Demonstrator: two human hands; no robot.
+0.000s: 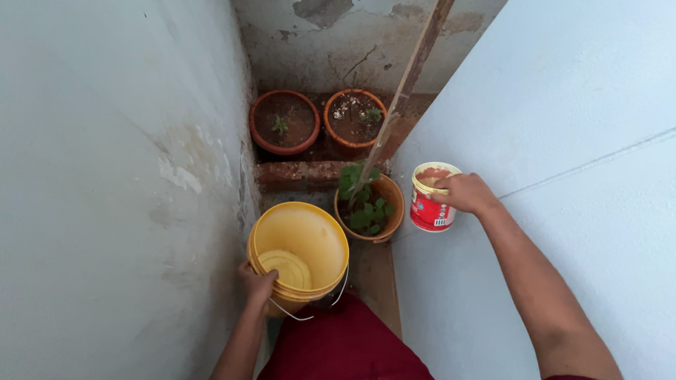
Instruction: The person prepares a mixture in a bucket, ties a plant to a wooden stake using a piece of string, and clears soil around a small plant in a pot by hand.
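The left hand [258,283] is curled shut over the near rim of a yellow bucket [299,250], fingers hooked on the lip and the thumb side toward the left wall [105,190]; the bucket sits low in the narrow gap between the two walls, tipped a little so its inside shows, and a thin wire handle [310,314] hangs loose under its near edge; whether there is anything inside it I cannot tell, only a paler round patch at the bottom

The right hand [466,193] is closed on the rim of a small red and white tub [430,198], gripping it from the right side with the fingers folded over the top edge; the tub is held up in the air, close to the right wall [563,127], upright or nearly so, and its inside looks smeared with something brownish; it hangs just beside a clay pot [389,204] with a leafy green plant [365,204] in it, not touching it

That pot stands just beyond the bucket, between bucket and tub; a long wooden stick [412,77] slants up out of it toward the back wall; further off, on a raised step, two more clay pots stand side by side, the left pot [284,121] and the right pot [355,118], each with dark soil and a tiny seedling; a dark red cloth [345,345] covers the person's lap at the bottom edge
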